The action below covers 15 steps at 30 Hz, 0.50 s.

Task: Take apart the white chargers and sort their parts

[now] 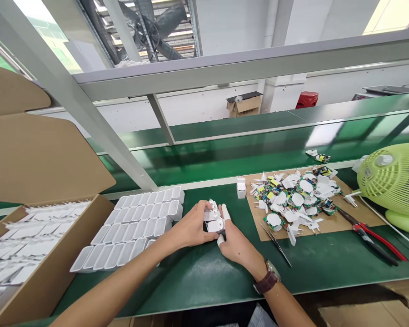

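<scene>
In the middle of the green bench, my left hand (195, 225) has its fingers and thumb closed around small white plug adapters (215, 224). My right hand (237, 241), with white covers on its thumb and a finger, presses against their right side. The pieces sit close together between both hands, partly hidden by the fingers. Left of my hands stand rows of open white adapter housings (129, 231). One white adapter (241, 188) stands upright just beyond my right hand.
A cardboard sheet (266, 232) at right bears heaped circuit boards and white plug parts (297, 199). Tweezers (276, 245), red-and-black pliers (371, 236) and a green fan (391, 181) are nearby. At far left, an open carton (85, 245) holds white parts. A slanted metal post (98, 122) rises behind.
</scene>
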Each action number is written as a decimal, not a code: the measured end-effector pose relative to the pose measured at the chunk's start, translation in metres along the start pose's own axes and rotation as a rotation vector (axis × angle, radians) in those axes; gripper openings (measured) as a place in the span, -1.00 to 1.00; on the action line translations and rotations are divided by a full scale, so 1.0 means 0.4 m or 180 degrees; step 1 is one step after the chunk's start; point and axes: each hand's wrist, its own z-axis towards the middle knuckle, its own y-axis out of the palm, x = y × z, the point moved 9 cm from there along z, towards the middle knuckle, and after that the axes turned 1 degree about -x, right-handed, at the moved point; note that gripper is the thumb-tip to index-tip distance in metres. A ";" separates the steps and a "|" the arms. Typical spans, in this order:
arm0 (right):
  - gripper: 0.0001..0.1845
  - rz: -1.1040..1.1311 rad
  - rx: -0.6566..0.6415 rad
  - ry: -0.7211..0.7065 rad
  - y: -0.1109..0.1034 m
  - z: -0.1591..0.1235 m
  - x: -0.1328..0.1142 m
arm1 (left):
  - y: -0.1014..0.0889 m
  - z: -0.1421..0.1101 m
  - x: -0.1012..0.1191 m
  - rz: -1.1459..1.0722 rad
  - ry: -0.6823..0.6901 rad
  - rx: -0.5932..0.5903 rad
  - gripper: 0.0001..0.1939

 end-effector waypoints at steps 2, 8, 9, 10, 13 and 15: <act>0.06 -0.0051 -0.0003 -0.0052 0.003 0.001 -0.008 | 0.002 0.000 0.011 0.0091 0.0028 -0.0015 -0.30; 0.00 -0.0214 -0.0069 0.0081 0.008 -0.031 0.018 | -0.001 0.031 0.040 0.0782 0.0126 -0.0033 0.21; -0.02 -0.0271 -0.0028 0.0082 0.010 -0.047 0.030 | 0.003 0.034 0.042 0.0844 0.0119 -0.0050 0.27; -0.04 -0.0341 0.0041 0.0082 0.010 -0.067 0.047 | 0.011 0.035 0.043 0.0892 0.0105 -0.0075 0.32; -0.12 -0.0608 0.0403 0.0020 -0.003 -0.125 0.115 | 0.043 0.031 0.048 0.0961 0.0080 -0.0185 0.50; -0.11 -0.0835 0.0479 0.0023 -0.012 -0.140 0.165 | 0.047 0.027 0.053 0.0925 0.0158 -0.0196 0.52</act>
